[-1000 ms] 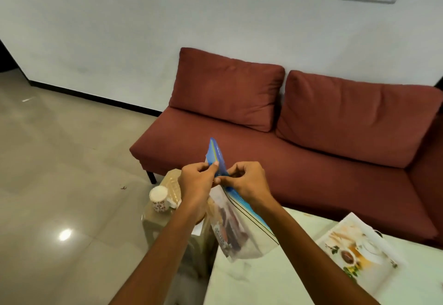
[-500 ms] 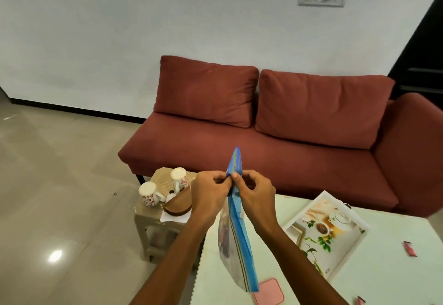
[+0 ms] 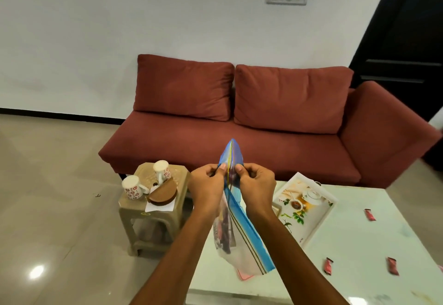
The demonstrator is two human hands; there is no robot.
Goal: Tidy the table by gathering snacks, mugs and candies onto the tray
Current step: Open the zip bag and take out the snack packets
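Note:
I hold a clear zip bag (image 3: pixel 242 240) with a blue seal strip in front of me, above the table's left edge. My left hand (image 3: pixel 209 182) and my right hand (image 3: pixel 256 181) each pinch the strip near its upper end. Snack packets show dimly inside the bag. The white tray (image 3: pixel 322 218) with a tea print lies on the pale table (image 3: pixel 359 280), right of my hands. Three red candies (image 3: pixel 370 214) (image 3: pixel 328 266) (image 3: pixel 393 266) lie on the table. Two white mugs (image 3: pixel 131 187) (image 3: pixel 162 171) with red flowers stand on a beige stool (image 3: pixel 153 221) at the left.
A brown half-round wooden piece (image 3: pixel 164 193) and a white paper share the stool with the mugs. A pink item (image 3: pixel 243 276) peeks out under the bag. A red sofa (image 3: pixel 263 141) runs behind the table; tiled floor lies to the left.
The view has swung to the right and down, bringing the table, tray and candies into sight. The bag's top now spreads slightly between my fingers; both hands keep their pinch.

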